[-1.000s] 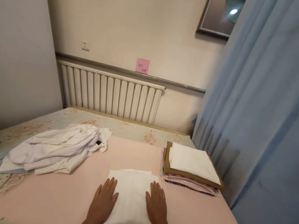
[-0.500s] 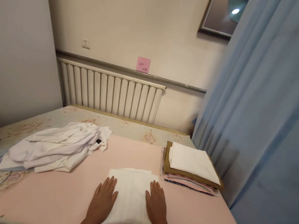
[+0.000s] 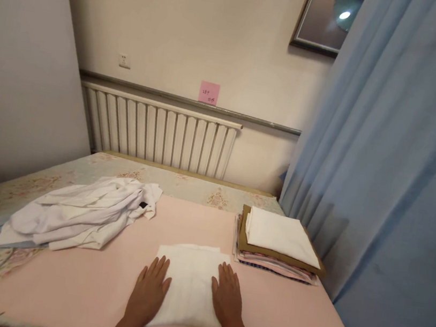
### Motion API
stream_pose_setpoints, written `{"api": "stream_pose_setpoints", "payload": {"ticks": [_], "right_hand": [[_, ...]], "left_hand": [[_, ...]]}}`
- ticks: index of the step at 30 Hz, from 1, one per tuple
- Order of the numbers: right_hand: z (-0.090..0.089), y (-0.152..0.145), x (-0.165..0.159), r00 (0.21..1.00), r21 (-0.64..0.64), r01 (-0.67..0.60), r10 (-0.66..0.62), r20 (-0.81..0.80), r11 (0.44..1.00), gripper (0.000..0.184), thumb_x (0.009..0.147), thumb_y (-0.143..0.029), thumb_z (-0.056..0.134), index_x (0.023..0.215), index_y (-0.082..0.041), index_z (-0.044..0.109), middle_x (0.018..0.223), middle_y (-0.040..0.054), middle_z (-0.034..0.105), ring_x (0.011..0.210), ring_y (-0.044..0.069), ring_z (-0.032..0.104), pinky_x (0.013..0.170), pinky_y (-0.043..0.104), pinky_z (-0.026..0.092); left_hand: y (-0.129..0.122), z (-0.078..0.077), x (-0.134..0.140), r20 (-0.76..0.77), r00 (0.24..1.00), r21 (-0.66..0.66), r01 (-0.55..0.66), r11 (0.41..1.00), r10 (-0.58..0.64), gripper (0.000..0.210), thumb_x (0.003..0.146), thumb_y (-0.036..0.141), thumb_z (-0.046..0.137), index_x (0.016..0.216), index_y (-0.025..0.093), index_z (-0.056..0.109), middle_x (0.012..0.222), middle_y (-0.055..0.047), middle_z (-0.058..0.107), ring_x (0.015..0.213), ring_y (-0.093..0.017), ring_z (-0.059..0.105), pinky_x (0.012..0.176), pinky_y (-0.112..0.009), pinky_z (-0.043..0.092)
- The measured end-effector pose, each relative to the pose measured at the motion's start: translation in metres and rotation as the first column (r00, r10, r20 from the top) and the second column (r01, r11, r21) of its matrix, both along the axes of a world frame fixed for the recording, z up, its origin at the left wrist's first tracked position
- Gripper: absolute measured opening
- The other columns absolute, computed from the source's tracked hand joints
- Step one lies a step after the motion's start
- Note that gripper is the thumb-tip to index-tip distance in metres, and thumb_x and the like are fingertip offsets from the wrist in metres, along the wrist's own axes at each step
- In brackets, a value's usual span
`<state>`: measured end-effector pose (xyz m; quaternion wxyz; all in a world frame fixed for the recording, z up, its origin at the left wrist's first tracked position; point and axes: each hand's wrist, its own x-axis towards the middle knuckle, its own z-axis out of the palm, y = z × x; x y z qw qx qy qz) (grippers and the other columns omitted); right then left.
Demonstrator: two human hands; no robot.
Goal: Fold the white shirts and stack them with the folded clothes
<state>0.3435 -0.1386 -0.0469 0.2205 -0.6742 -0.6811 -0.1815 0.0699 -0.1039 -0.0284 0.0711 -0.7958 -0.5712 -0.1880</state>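
A white folded cloth (image 3: 190, 289) lies flat on the pink sheet (image 3: 95, 287) right in front of me. My left hand (image 3: 149, 289) rests palm down on its left edge, fingers stretched out. On the opposite edge, my right hand (image 3: 227, 295) lies flat too, with its fingers pointing away from me. Neither hand grips anything. To the right stands a stack of folded cloths, with a white one (image 3: 283, 236) on top of an olive-brown one (image 3: 244, 232). A loose heap of white clothes (image 3: 81, 212) is on the left.
The floral bedcover (image 3: 194, 189) shows beyond and left of the pink sheet. A blue curtain (image 3: 385, 154) hangs close along the right side. At the back are a radiator (image 3: 161, 131) and the wall with a pink note (image 3: 209, 92).
The view has shifted very slightly. Both hands stay flat on the white cloth, and nothing else has visibly moved.
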Motion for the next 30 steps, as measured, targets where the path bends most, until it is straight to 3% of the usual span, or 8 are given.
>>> {"api": "stream_pose_setpoints", "payload": {"ticks": [30], "right_hand": [[-0.0019,0.0003,0.0008,1.0,0.017,-0.012,0.012,0.0,1.0,0.049,0.098,-0.04,0.033,0.131,-0.011,0.054,0.137,0.0124,0.052,0.132,0.027,0.042,0.111,0.044,0.028]], "left_hand": [[-0.0014,0.0038,-0.0003,0.002,1.0,-0.023,0.0,1.0,0.0,0.051,0.094,0.041,0.031,0.139,0.021,0.046,0.146,-0.005,0.043,0.136,-0.026,0.036,0.109,-0.048,0.03]]}}
